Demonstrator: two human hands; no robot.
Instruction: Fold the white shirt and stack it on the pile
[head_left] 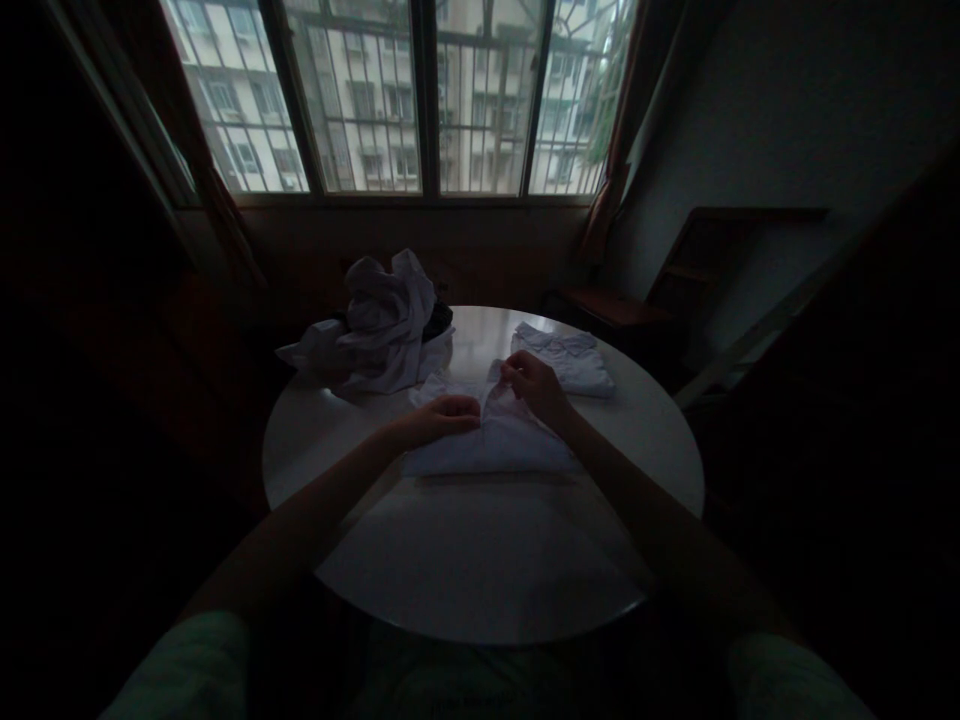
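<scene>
A white shirt (491, 450), folded into a wide shape, lies on the round white table (487, 570) in front of me. My right hand (534, 384) pinches a raised edge of its cloth near the collar. Lower and to the left, my left hand (448, 413) is closed at the same shirt's front, its fingertips on the fabric. The light is dim, so the fine detail of the cloth between the fingers is hard to see.
A heap of crumpled white clothes (390, 325) with something dark in it sits at the table's back left. Another folded white shirt (566, 360) lies at the back right. Beyond the table stand a wooden chair (622, 305) and a barred window (427, 100).
</scene>
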